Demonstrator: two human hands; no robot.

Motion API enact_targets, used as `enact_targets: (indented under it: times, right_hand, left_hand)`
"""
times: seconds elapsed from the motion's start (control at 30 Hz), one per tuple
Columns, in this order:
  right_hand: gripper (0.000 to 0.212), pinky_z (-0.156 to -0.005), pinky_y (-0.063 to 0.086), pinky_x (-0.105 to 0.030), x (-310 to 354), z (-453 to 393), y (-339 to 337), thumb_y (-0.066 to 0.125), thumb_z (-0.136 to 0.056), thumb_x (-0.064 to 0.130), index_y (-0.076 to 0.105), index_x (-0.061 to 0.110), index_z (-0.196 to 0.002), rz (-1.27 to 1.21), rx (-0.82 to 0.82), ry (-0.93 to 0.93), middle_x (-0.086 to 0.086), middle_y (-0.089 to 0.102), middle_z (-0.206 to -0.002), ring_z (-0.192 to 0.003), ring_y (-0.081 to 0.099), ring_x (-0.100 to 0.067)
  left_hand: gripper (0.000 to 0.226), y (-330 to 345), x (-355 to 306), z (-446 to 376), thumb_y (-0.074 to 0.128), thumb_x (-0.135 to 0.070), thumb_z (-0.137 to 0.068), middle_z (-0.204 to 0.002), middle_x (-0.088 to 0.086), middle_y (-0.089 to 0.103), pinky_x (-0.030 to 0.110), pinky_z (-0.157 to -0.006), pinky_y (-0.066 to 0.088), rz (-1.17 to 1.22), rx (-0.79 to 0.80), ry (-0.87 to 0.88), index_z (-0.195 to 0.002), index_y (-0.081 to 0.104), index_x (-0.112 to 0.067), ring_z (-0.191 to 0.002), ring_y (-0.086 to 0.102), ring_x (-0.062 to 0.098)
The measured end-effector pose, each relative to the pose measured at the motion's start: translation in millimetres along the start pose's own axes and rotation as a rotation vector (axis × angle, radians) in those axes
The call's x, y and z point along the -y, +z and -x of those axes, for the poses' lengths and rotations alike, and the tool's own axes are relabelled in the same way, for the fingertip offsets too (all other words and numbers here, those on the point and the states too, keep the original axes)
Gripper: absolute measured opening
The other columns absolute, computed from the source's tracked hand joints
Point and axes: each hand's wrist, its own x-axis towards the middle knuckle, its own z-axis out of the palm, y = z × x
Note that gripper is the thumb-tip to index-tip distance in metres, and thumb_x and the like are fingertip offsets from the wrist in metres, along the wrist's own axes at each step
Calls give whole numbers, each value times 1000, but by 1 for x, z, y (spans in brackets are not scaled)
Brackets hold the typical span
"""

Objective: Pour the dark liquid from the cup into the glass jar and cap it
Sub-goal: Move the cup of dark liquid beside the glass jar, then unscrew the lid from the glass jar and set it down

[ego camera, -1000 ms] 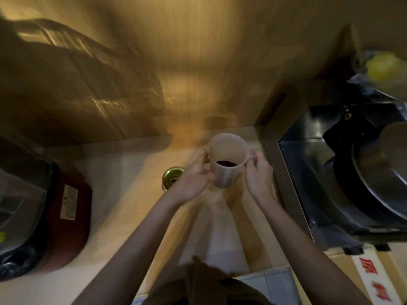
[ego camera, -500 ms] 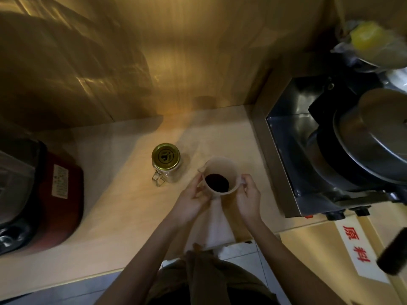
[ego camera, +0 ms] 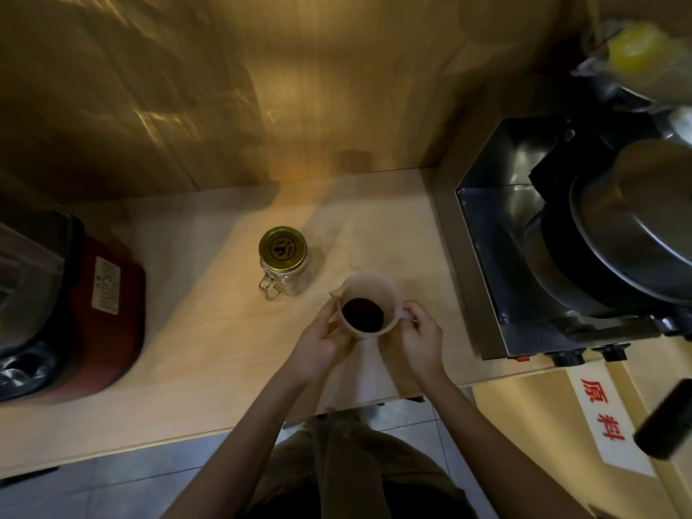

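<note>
A pale plastic cup (ego camera: 369, 290) with a small spout stands upright on the wooden counter (ego camera: 209, 342). Dark liquid (ego camera: 362, 314) fills its bottom. My left hand (ego camera: 324, 340) wraps the cup's left side. On its right side my right hand (ego camera: 421, 340) holds the handle. A glass jar (ego camera: 288, 279) with a side handle stands just left of and behind the cup, apart from it. Its gold lid (ego camera: 282, 249) sits on top.
A red and black appliance (ego camera: 71, 309) sits at the counter's left end. A steel box with a large pot and lid (ego camera: 633, 234) stands to the right. A labelled sign (ego camera: 603, 413) lies at the lower right. A wooden wall backs the counter.
The cup has come down from in front of me to the counter beside the jar, both hands still on it. The view tilted down, showing the jar fully.
</note>
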Motion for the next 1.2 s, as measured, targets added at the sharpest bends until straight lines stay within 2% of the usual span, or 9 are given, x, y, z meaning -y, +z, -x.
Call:
enact_targets:
  times: [0.17, 0.3, 0.43, 0.57, 0.7, 0.87, 0.97, 1.03, 1.2]
  right_hand:
    - [23, -85, 40, -39, 10, -5, -7, 49, -87, -1, 67, 10, -79, -53, -6, 99, 7, 57, -73, -87, 53, -26]
    - [27, -87, 45, -43, 31, -24, -13, 41, -80, 13, 68, 13, -74, 125, -97, 63, -8, 67, -82, -93, 56, -31]
    - [20, -85, 37, -32, 66, -47, -7, 48, -86, 3, 67, 6, -90, 306, -10, -88, -11, 66, -101, -104, 50, -28]
    - [23, -92, 42, -36, 105, -59, 21, 48, -88, 8, 63, 5, -106, 308, 183, -310, -12, 61, -109, -107, 51, -27]
    - [53, -104, 35, -39, 137, -64, 54, 59, -87, 23, 40, 15, -137, 470, 445, -418, -8, 47, -134, -125, 39, -25]
    - [91, -105, 32, -39, 151, -71, 88, 64, -75, 57, 20, 21, -146, 775, 485, -549, -7, 36, -142, -129, 31, -26]
    - [86, -100, 33, -38, 152, -76, 98, 64, -73, 59, 29, 20, -141, 912, 462, -633, -8, 40, -135, -124, 34, -26]
    - [79, -98, 34, -37, 154, -80, 100, 65, -73, 57, 36, 19, -136, 952, 442, -671, -7, 44, -128, -120, 37, -25]
    - [75, -99, 38, -39, 163, -97, 87, 75, -68, 48, 44, 21, -131, 680, 600, -505, -4, 49, -124, -116, 43, -22]
  left_hand:
    - [55, -2, -9, 3, 48, 7, -83, -113, -8, 52, 9, -68, 49, 48, -84, -4, -133, 36, -13, -95, 55, 3]
    - [46, -15, -10, -1, 49, 0, -85, -119, 7, 57, 42, -95, 47, 16, -297, -64, -129, 43, -13, -111, 56, 27]
    - [34, -37, -15, 2, 48, -2, -84, -87, -1, 63, 31, -79, 48, -67, -479, 50, -116, 52, -11, -85, 62, 17]
    - [47, -61, -13, -2, 63, -7, -76, -99, 4, 60, 18, -68, 44, -243, -680, 135, -120, 47, -12, -85, 58, 14]
    - [87, -80, 2, -23, 79, -19, -63, -134, 13, 44, 35, -91, 46, -355, -618, 90, -136, 32, -11, -114, 48, 23]
    - [121, -91, 7, -52, 84, -31, -55, -154, 13, 18, 42, -113, 29, -328, -457, 64, -145, 6, -10, -140, 23, 27]
    - [121, -90, 9, -62, 85, -32, -51, -149, 10, 30, 31, -107, 36, -245, -388, 89, -144, 11, -10, -135, 33, 23]
    - [104, -88, 9, -65, 81, -33, -51, -130, -1, 46, 15, -90, 40, -204, -420, 112, -138, 28, -12, -119, 46, 16]
    - [94, -92, 19, -72, 80, -41, -51, -124, -1, 53, 27, -85, 41, -157, -445, 80, -132, 37, -20, -111, 51, 17]
